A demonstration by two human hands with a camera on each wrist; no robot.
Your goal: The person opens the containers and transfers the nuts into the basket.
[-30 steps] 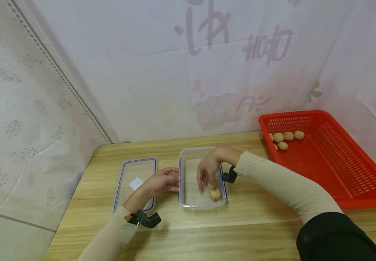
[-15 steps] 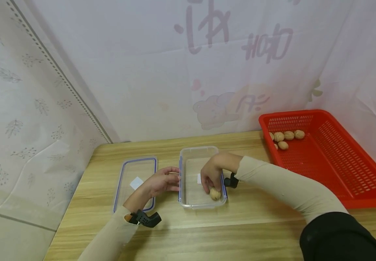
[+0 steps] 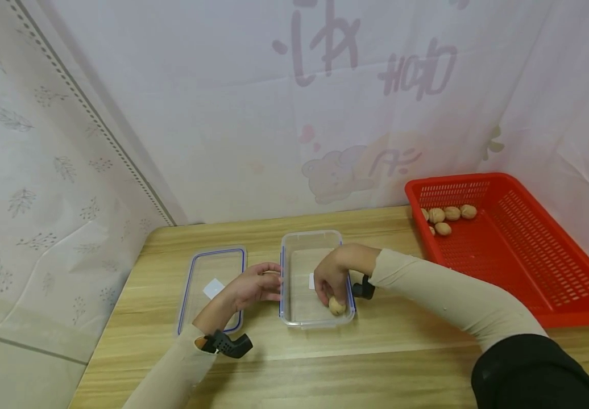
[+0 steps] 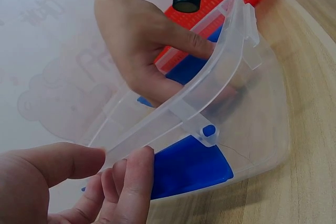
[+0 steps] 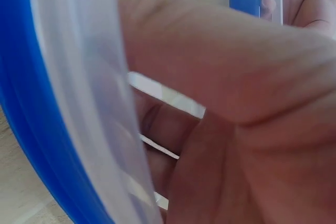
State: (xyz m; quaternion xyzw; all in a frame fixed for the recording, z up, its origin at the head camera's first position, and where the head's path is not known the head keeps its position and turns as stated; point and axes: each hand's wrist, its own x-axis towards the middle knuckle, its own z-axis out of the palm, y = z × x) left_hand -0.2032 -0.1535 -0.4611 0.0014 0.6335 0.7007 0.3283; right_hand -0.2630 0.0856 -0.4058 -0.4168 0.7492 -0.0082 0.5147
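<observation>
A clear plastic food container (image 3: 299, 319) with blue side latches stands on the wooden table. Down inside it my right hand (image 3: 331, 274) pinches a walnut (image 3: 336, 307) near the front right corner. Through the clear wall in the left wrist view, the right thumb and fingers reach below the rim, and the walnut looks blurred. My left hand (image 3: 254, 286) touches the container's left side from outside, with fingers extended beside the blue latch (image 4: 189, 167). In the right wrist view the right hand's palm and fingers (image 5: 168, 127) fill most of the picture; the walnut is hidden there.
A clear lid (image 3: 218, 261) with a blue seal lies left of the container, partly under the left forearm. At the right stands a red plastic basket (image 3: 484, 272) with several walnuts (image 3: 452, 213) in its far left corner. A printed curtain (image 3: 223, 113) hangs behind the table.
My right hand has moved down and slightly right inside the container, and its fingers have closed on the walnut. The left hand has stayed in place.
</observation>
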